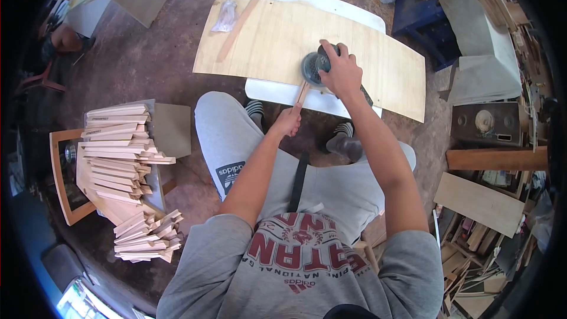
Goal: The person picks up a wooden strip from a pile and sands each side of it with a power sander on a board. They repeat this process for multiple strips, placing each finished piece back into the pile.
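My right hand [342, 72] is wrapped over the top of a round power sander [310, 70], which sits at the near edge of a plywood board [271, 29]. In my left hand [287, 121] is the near end of a narrow wooden strip [303, 93]. The strip's far end runs up to the sander's pad, and the contact between them is hidden. Under the board, a white tabletop [274, 93] shows along the near side. On the board's left part lie a clear plastic bag [225, 16] and a slightly curved wooden strip [238, 29].
To my left are a large stack of cut wooden strips [115, 147] and a smaller pile [147, 236]. A wooden frame [62, 177] leans beside them. On the right stand a blue cabinet [425, 23], a speaker-like box [487, 123] and many wood offcuts [472, 277].
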`<act>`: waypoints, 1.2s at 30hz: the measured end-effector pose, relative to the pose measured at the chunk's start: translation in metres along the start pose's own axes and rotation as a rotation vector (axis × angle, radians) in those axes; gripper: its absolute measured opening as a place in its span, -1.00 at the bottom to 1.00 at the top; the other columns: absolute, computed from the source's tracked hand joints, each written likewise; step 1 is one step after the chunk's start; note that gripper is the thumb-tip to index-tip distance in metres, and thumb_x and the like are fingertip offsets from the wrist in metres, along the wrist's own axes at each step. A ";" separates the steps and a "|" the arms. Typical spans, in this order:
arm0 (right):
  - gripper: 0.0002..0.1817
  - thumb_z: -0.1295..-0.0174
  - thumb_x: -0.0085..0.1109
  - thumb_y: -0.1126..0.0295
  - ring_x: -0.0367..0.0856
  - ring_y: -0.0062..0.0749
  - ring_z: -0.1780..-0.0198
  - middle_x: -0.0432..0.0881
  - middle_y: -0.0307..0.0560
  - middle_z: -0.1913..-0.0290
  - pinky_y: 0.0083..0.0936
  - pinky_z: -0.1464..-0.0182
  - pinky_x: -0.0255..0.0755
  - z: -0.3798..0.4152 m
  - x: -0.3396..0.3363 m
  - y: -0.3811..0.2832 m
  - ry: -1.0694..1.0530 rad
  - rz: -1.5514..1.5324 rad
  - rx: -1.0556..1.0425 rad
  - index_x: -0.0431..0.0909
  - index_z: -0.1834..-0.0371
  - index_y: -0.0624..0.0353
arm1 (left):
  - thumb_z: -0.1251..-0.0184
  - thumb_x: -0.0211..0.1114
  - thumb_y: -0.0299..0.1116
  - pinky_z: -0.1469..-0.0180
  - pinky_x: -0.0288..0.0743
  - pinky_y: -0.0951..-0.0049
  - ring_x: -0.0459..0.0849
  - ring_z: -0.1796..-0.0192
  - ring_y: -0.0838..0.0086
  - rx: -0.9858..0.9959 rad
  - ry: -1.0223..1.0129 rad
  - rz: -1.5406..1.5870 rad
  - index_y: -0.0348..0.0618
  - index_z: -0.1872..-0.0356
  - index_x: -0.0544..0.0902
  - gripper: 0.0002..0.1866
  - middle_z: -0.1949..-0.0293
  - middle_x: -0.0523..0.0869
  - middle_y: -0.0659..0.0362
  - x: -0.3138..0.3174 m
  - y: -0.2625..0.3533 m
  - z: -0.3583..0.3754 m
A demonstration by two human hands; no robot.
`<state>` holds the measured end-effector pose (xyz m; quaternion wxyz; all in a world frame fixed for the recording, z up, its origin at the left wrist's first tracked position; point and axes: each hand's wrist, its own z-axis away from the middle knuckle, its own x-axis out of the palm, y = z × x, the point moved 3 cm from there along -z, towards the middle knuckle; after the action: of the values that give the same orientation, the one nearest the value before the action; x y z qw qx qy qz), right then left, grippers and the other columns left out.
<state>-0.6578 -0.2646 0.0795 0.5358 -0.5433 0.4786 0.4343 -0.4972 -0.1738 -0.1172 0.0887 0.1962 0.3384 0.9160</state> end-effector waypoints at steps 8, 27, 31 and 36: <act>-0.05 0.03 0.59 0.24 0.68 0.09 -0.13 0.49 -0.01 -0.37 -0.04 0.05 0.73 -0.004 0.008 0.010 0.027 -0.013 0.025 0.34 -0.50 -0.54 | -0.55 0.02 0.40 0.61 0.28 0.49 0.34 0.65 0.58 0.018 -0.003 -0.022 -0.03 0.42 0.40 -0.35 0.61 0.37 0.32 0.001 0.000 0.003; -0.08 0.05 0.56 0.27 0.69 0.11 -0.13 0.52 0.05 -0.36 -0.07 -0.01 0.70 0.041 0.000 0.019 -0.056 -0.034 0.043 0.38 -0.48 -0.49 | -0.61 0.01 0.29 0.66 0.28 0.43 0.36 0.69 0.53 0.032 0.007 -0.020 -0.09 0.42 0.43 -0.38 0.63 0.39 0.26 0.001 -0.002 0.001; -0.08 0.05 0.55 0.29 0.69 0.11 -0.12 0.52 0.04 -0.36 -0.05 0.00 0.70 0.051 -0.002 0.022 -0.076 -0.053 0.031 0.38 -0.48 -0.49 | -0.63 -0.01 0.27 0.66 0.28 0.42 0.36 0.69 0.53 0.033 0.028 -0.023 -0.09 0.42 0.42 -0.39 0.63 0.39 0.27 0.004 -0.002 -0.001; -0.07 0.05 0.56 0.30 0.68 0.12 -0.12 0.51 0.04 -0.36 -0.02 0.01 0.70 0.054 -0.005 0.021 -0.090 -0.051 0.027 0.38 -0.48 -0.48 | -0.65 -0.03 0.25 0.66 0.28 0.41 0.35 0.70 0.53 0.086 0.045 -0.070 -0.10 0.43 0.41 -0.39 0.64 0.38 0.26 0.002 -0.002 -0.002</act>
<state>-0.6775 -0.2101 0.0781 0.5750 -0.5281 0.4455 0.4381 -0.4993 -0.1727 -0.1192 0.1046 0.1670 0.3860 0.9012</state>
